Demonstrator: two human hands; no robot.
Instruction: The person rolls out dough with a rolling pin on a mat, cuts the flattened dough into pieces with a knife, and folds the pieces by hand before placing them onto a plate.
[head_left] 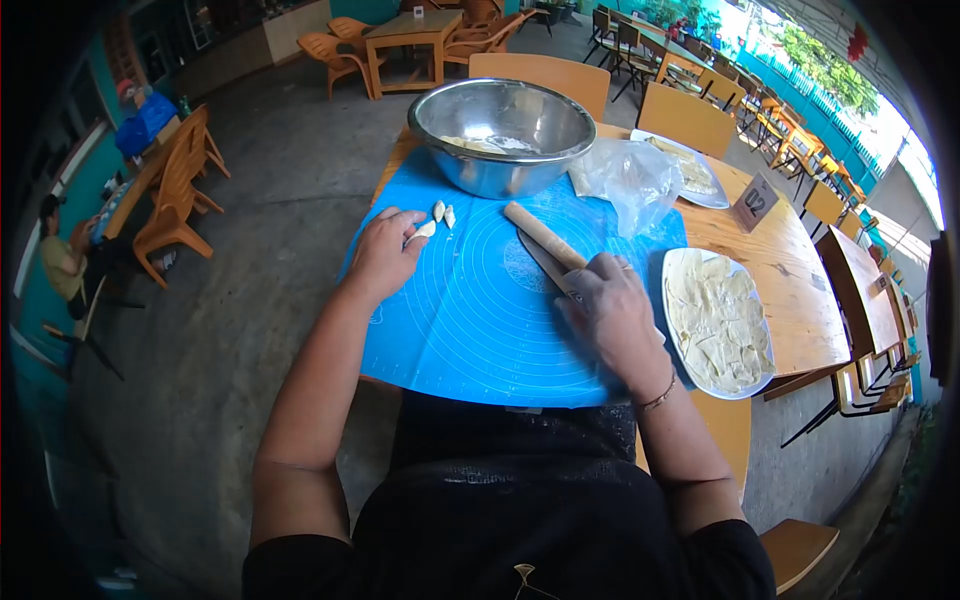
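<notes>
On the blue pastry mat [450,330], my left hand [388,245] has its fingers closed on a small piece of pale dough [425,230]. Two more dough pieces [444,213] lie just beyond those fingertips. My right hand [615,310] is closed around the handle end of a knife [543,262], its blade pointing away to the left. Alongside the blade lies a wooden rolling pin [540,232], whose near part runs under the same hand. Whether that hand also grips the pin cannot be seen.
A large steel bowl [500,180] with dough and flour stands at the mat's far edge. Beside it are a clear plastic bag [635,180] and a plate [720,200] of flat dough. Another dough-covered plate [765,380] sits right, near a "02" sign [757,200]. Chairs surround the table.
</notes>
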